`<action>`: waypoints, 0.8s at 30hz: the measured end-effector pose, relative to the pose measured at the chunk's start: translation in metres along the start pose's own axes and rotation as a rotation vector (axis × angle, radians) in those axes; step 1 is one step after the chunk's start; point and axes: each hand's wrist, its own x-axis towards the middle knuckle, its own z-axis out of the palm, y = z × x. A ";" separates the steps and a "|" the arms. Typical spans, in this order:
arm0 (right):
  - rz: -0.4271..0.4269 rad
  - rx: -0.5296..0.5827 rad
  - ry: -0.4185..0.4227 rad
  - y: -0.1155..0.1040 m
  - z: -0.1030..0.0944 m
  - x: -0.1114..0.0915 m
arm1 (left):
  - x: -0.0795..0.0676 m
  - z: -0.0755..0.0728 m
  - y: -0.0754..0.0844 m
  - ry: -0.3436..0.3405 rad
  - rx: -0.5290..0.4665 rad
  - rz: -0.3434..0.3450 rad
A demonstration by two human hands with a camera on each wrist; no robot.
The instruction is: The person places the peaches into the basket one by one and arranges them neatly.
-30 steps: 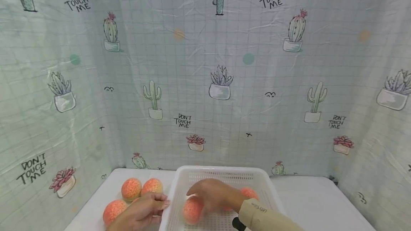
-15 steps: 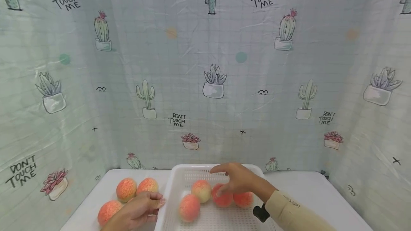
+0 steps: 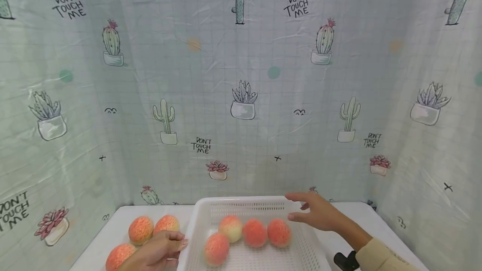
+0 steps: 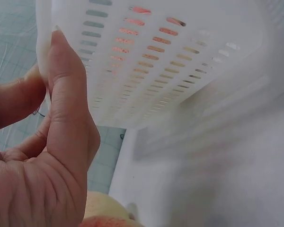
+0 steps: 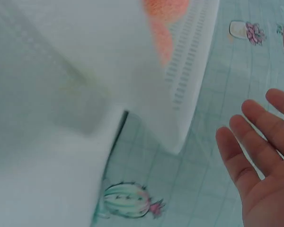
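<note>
A white plastic basket [image 3: 260, 258] with slotted walls stands on the table, several red-and-yellow peaches [image 3: 255, 233] inside it. My left hand [image 3: 160, 250] pinches the basket's left rim; the left wrist view shows thumb and fingers on either side of the rim, by the slotted wall [image 4: 146, 56]. Over the basket's far right corner, my right hand [image 3: 314, 212] has its fingers spread and holds nothing. In the right wrist view its fingers [image 5: 255, 142] are extended, apart from the rim.
Left of the basket, peaches lie on the white table [image 3: 350, 221], among them one orange-red peach [image 3: 141, 230], a paler peach [image 3: 167, 224] and a nearer peach [image 3: 119, 256] partly behind my left hand. A cactus-print curtain [image 3: 241, 95] encloses the back and sides.
My right hand has let go of a peach in the basket's left part, risen and moved right to the right rim. The left hand keeps its hold on the rim. The view has shifted slightly right.
</note>
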 end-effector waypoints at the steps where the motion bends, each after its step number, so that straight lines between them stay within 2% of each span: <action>1: 0.010 0.008 0.005 0.004 0.000 -0.005 | 0.000 -0.001 -0.001 0.011 0.010 -0.006; 5: 0.090 0.057 0.045 0.018 0.002 -0.022 | -0.001 -0.002 -0.004 0.036 0.073 -0.004; 10: 0.213 0.132 0.131 0.026 0.009 -0.038 | -0.002 -0.004 -0.007 0.041 0.072 0.020; 17: 0.436 0.269 0.305 0.028 0.034 -0.042 | -0.006 -0.004 -0.006 0.070 0.070 0.050; 20: 0.493 0.325 0.331 0.029 0.042 -0.040 | -0.006 -0.003 -0.006 0.089 0.090 0.066; 24: 0.546 0.400 0.342 0.035 0.042 -0.044 | -0.003 0.003 -0.004 0.146 0.154 0.155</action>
